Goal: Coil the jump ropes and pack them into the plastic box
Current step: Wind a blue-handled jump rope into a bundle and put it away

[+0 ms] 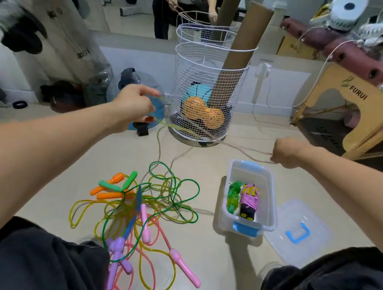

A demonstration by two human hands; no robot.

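Stretching between both raised hands is a thin, pale translucent jump rope (241,149), blurred with motion, its slack dropping to the floor near the tangled heap of green, yellow and pink ropes (153,203). The left hand (133,106) pinches loops of it; the right hand (287,152) is fisted around the far stretch. The clear plastic box with blue latches (271,196) sits on the floor below the right hand, two wound ropes inside. Risk, I'd say: the trailing end snags that heap or the white wire basket (209,79) and drags everything along, spoiling the coil.
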